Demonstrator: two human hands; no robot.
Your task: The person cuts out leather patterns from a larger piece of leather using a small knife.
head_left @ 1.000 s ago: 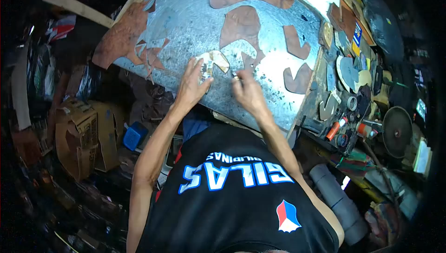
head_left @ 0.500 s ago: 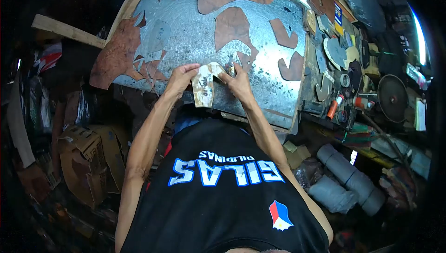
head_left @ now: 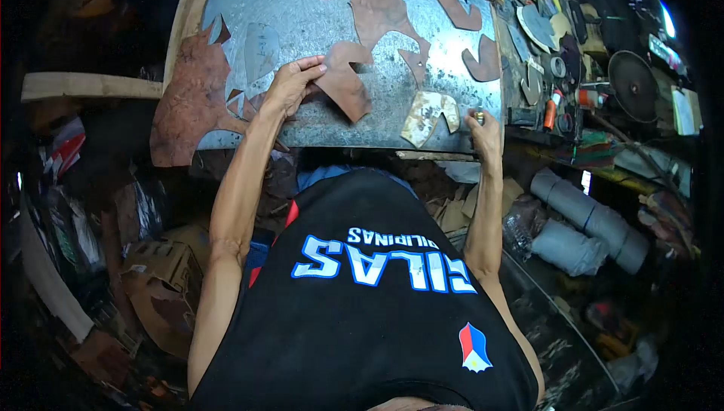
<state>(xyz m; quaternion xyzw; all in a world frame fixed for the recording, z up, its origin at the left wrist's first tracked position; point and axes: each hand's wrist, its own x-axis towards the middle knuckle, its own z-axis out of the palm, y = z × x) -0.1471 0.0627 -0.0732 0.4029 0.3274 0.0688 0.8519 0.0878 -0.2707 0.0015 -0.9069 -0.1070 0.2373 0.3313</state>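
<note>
My left hand [head_left: 289,88] pinches the upper left edge of a brown leather piece [head_left: 344,79] with a notch at one end, tilted over the metal-topped table [head_left: 302,128]. At the table's right front edge, my right hand [head_left: 486,136] is closed around a small brass-coloured object [head_left: 478,117]; most of it is hidden by the fingers. Between the hands lies a stained whitish template [head_left: 424,126] with a similar notched outline and dark marks on it. It sits just left of my right hand, apart from it.
Two notched leather pieces, an upper one [head_left: 457,10] and a lower one [head_left: 483,59], lie at the right. Larger leather scraps [head_left: 185,102] cover the left edge. Beyond the right edge are tape [head_left: 557,67], an orange bottle [head_left: 550,115] and several patterns.
The template has left my hands and now lies on the table to the right. My left hand now holds a leather piece. My right hand has moved right and toward the front edge.
</note>
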